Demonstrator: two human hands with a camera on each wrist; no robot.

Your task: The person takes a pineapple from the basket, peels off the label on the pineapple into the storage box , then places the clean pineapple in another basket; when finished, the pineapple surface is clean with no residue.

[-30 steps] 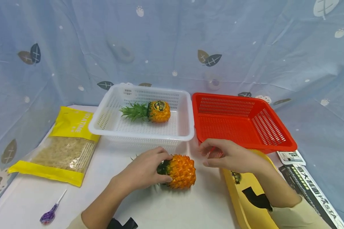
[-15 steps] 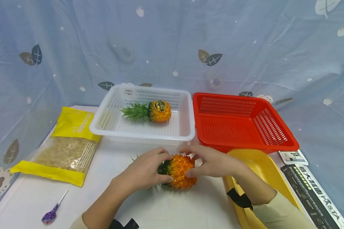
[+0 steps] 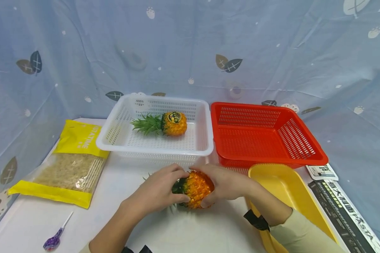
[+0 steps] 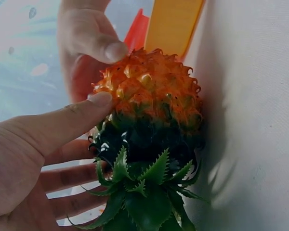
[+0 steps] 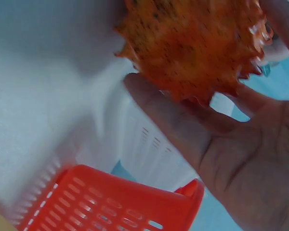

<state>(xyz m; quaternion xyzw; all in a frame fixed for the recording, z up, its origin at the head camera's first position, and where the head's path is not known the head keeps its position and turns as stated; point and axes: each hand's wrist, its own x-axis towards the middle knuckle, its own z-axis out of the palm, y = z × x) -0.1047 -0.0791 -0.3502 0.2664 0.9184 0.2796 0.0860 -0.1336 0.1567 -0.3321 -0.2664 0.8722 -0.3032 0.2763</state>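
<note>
An orange pineapple (image 3: 197, 189) with a dark green neck and leafy crown lies on its side on the white table. My left hand (image 3: 159, 188) grips it near the crown, thumb on the near side; the left wrist view shows the left thumb (image 4: 67, 120) along the fruit and the other fingers partly behind it. Around the rounded base curls my right hand (image 3: 226, 182), and the right wrist view shows its fingers (image 5: 178, 120) against the spiky skin. In the head view the left hand hides most of the crown.
Behind stands a white basket (image 3: 153, 150) holding another pineapple (image 3: 174, 123), beside a red basket (image 3: 272, 160). A yellow tray (image 3: 280, 182) lies under the right forearm. Left are a yellow pasta bag (image 3: 66, 168) and a lollipop (image 3: 52, 241); right, a black pasta box (image 3: 345, 214).
My right hand has come left from above the yellow tray to the pineapple's base and closed its fingers around it. The left hand has kept its place on the pineapple.
</note>
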